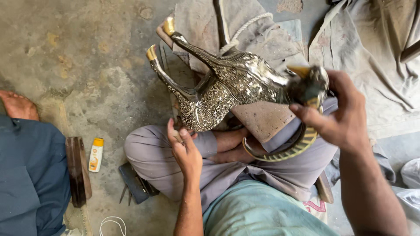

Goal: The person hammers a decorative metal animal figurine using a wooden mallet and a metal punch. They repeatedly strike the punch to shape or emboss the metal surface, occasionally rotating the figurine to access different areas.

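An engraved silver-coloured metal animal figure (232, 87) with gold hooves and a curved striped horn (288, 150) lies tilted above my crossed legs. My right hand (339, 116) grips its dark head at the right. My left hand (186, 150) sits under the figure's rump, fingers curled around a small tool or piece I cannot make out, touching the metal there. The figure's two legs point up and left, away from me.
Another person's blue-clad leg (30, 175) and bare foot (17, 105) are at the left. A wooden block (78, 170), a small yellow-capped bottle (96, 154), a dark tool (135, 183) and a white cord loop (113, 225) lie on the concrete floor. Dusty cloths (376, 57) spread behind.
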